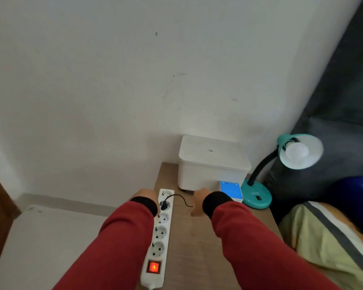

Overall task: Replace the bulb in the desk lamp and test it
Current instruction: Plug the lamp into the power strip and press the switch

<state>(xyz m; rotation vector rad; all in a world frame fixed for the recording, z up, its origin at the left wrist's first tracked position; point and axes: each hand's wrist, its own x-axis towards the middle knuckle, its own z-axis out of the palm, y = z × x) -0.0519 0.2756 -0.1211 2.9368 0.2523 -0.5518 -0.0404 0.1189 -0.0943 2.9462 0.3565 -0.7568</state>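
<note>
Against a bare wall stands the wooden bench (pixel 197 237). Both hands' fingers are curled out of sight, so grip is unclear. Past the right hand (pixel 198 200), the nearer one, stands the desk lamp (pixel 260 192); the left hand (pixel 146 195) rests beside the power strip (pixel 158 233).

Count: 1 desk lamp (pixel 258 191), 1 bulb (pixel 297 151) in it, 1 power strip (pixel 158 237) with 5 sockets, 1 plug (pixel 163 205) in, 1 white box (pixel 212 164), 1 blue box (pixel 231 190), 2 hands: left hand (pixel 146 194), right hand (pixel 198 200).

White lidded box (pixel 212 164) on wooden table (pixel 197 248)
</note>
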